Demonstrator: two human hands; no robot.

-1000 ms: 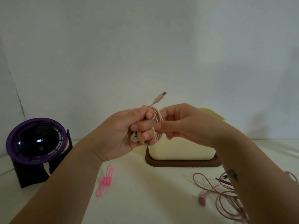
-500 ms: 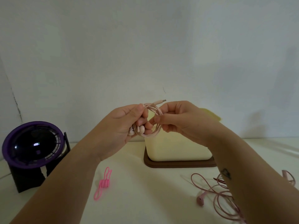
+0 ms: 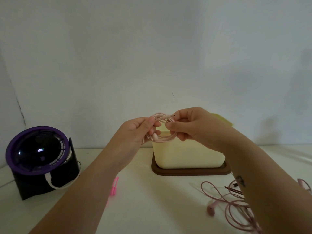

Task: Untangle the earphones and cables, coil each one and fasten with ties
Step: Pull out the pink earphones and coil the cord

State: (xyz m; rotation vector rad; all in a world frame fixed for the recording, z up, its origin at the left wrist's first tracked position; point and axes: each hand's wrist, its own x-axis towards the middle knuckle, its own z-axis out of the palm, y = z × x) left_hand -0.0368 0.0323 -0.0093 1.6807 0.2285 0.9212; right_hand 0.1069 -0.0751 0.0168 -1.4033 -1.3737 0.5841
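Both hands hold a coiled pale pink earphone cable (image 3: 163, 138) in the air above the table. My left hand (image 3: 135, 132) grips the coil's left side, with its earbuds hanging just below the fingers. My right hand (image 3: 190, 125) pinches the coil's right side and the plug end at the top. A bright pink silicone tie (image 3: 114, 186) lies on the table, partly hidden under my left forearm. A tangle of darker pink earphones (image 3: 233, 208) with one earbud showing lies at the lower right, partly covered by my right forearm.
A cream box (image 3: 189, 156) on a brown tray (image 3: 190, 172) stands just behind the hands. A black and purple fan (image 3: 37, 156) with a white cable sits at the left. The white table (image 3: 160, 200) meets a white wall behind.
The plug end, which stuck up above the hands, has been bent down onto the coil under my right fingers. The coil now lies flatter between both hands.
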